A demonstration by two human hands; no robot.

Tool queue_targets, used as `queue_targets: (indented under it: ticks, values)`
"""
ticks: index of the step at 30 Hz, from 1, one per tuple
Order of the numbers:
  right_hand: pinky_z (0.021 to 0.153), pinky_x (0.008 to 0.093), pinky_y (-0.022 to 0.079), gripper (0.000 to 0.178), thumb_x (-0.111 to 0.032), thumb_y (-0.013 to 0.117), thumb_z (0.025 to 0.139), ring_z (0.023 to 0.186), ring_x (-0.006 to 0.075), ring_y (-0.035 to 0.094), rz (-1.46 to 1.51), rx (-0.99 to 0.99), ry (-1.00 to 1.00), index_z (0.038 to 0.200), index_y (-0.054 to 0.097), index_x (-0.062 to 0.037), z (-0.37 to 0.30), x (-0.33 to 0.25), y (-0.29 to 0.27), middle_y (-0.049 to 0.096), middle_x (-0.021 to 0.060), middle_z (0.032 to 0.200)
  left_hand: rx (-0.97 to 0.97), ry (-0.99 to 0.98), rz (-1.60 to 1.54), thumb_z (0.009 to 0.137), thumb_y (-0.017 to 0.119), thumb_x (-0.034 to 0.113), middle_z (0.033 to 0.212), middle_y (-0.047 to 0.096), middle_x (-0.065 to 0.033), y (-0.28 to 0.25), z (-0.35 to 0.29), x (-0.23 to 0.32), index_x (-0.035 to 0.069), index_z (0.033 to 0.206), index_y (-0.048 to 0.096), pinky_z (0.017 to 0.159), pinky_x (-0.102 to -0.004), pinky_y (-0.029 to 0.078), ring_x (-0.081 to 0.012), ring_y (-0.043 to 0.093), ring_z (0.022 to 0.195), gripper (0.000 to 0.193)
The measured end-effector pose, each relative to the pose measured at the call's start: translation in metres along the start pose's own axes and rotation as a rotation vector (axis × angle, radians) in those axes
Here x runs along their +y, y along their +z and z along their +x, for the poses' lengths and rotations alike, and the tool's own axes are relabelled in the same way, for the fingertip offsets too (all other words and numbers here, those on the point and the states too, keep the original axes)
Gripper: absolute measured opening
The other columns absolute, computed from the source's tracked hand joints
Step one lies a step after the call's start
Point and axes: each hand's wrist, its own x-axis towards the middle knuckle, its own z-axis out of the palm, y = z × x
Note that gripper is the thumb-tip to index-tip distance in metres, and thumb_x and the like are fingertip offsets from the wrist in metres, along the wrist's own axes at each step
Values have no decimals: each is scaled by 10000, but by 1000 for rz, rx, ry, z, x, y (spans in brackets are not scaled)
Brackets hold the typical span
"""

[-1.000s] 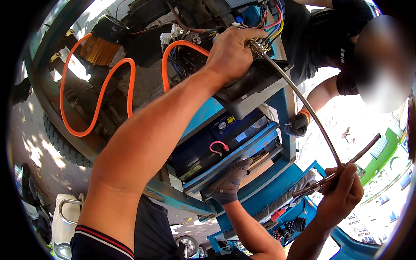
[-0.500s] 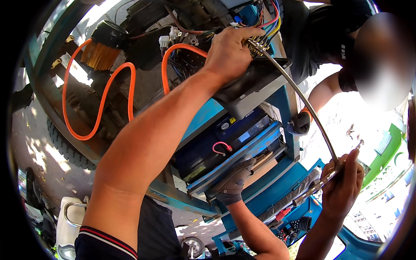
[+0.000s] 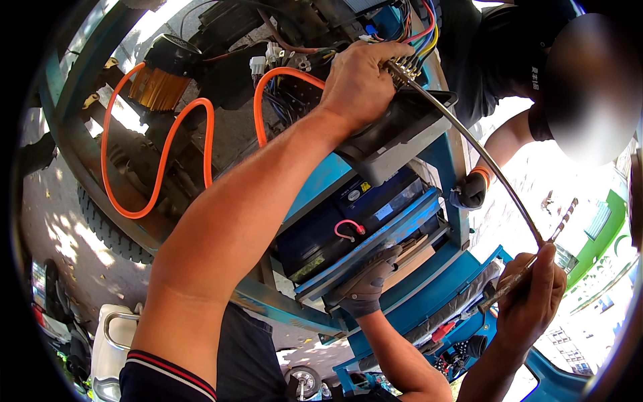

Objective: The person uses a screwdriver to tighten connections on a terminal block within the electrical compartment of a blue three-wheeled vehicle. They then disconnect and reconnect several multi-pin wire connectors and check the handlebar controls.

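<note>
My right hand (image 3: 530,298) is closed around the cross bar of a long metal T-handle wrench (image 3: 483,155), whose shank looks bent here. The wrench's far end reaches a cluster of metal terminals (image 3: 400,69) with coloured wires (image 3: 426,40) behind. There my left hand (image 3: 360,84) is curled, its index finger stretched over the wrench's end; what sits under its palm and other fingers is hidden. Just below it lies a black open-topped tray or cover (image 3: 395,130). Thick orange cables (image 3: 207,134) loop away to the left from near my left forearm.
Another person's gloved hand (image 3: 365,281) rests by the dark blue battery (image 3: 315,248) in a blue metal frame (image 3: 274,308). At right, a second gloved hand (image 3: 471,191) touches a frame post. A finned motor (image 3: 159,87), white connectors (image 3: 258,65) and a tyre (image 3: 110,228) are left.
The wrench's cross bar has turned in my right hand, and its free end now sticks out further up and right. My left hand stays at the terminals. The whole view has shifted slightly.
</note>
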Motion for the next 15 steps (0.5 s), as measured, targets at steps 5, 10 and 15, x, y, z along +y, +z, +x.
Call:
queue_targets:
  ticks: [5, 10, 15]
  values:
    - [644, 274, 432, 311, -23, 694, 964, 828, 150, 561, -928, 365, -579, 1259, 641, 58, -18, -4, 5, 602, 102, 953, 11, -41, 3, 872, 561, -47, 999, 711, -159, 1, 1, 4, 127, 1215, 774, 825, -342, 512, -230, 668, 870, 440]
    - [563, 265, 420, 347, -118, 761, 915, 696, 155, 612, -1151, 183, -696, 1199, 697, 71, 4, -9, 4, 674, 118, 863, 1, -46, -5, 855, 564, -11, 1057, 699, -221, 0, 0, 5, 143, 1187, 781, 919, -430, 518, -372, 666, 985, 426]
    - [400, 228, 283, 432, -327, 586, 1084, 415, 73, 431, -43, 136, 34, 893, 703, 42, 20, -4, -3, 528, 44, 544, 6, -73, -16, 846, 565, 4, 1069, 695, -243, -1, 2, 6, 146, 1177, 784, 961, -470, 519, -428, 664, 1030, 422]
